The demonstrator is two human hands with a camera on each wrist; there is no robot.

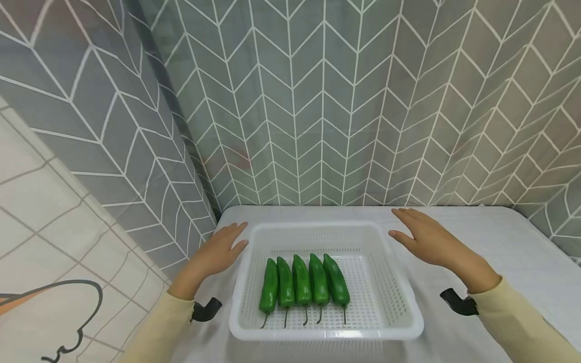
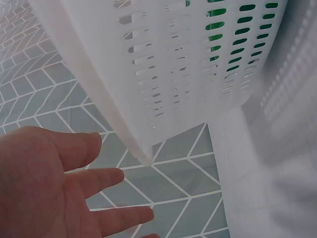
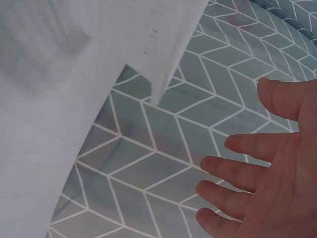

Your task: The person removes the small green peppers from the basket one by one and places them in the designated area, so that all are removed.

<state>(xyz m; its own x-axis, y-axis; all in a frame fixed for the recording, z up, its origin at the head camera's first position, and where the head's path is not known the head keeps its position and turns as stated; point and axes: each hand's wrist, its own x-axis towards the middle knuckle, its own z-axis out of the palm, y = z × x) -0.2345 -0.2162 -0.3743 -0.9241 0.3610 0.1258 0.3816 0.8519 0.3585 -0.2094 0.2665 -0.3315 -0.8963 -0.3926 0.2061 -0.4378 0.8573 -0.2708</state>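
A white perforated plastic basket (image 1: 404,302) sits on the white-covered table, with several green peppers (image 1: 301,282) lying side by side in it, stems toward the near rim. My left hand (image 1: 218,254) is just off the basket's left side, fingers extended and holding nothing. In the left wrist view that hand (image 2: 74,183) has its fingers apart beside the basket wall (image 2: 168,64). Off the right side, farther out, my right hand (image 1: 428,239) is held with straight fingers and nothing in them. The right wrist view shows this hand (image 3: 262,173) clear of the basket's corner (image 3: 163,74).
The white tablecloth (image 1: 472,232) extends to the right of the basket. Grey curtains with a white chevron pattern (image 1: 308,111) hang behind the table and at the left. A white cloth with grid lines (image 1: 68,222) is at the far left.
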